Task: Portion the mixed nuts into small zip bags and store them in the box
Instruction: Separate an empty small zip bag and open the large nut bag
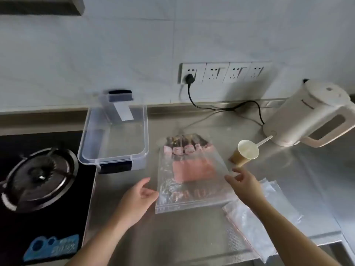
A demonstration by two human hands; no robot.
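A large clear zip bag (192,177) lies flat on the steel counter, with a pink and brown nut package inside it. My left hand (137,198) rests open at the bag's left edge, fingertips touching it. At the bag's right edge hovers my right hand (244,184), open, fingers spread. A stack of small empty zip bags (255,219) lies under my right forearm. The clear plastic box (115,135) stands open and empty at the back left, its lid leaning against the wall. A paper cup (245,152) with a white spoon tilts just right of the big bag.
A black gas stove (38,177) fills the left side. A cream electric kettle (311,116) stands at the back right, its black cord running to a row of wall sockets (221,72). The counter's front edge drops off at the lower right.
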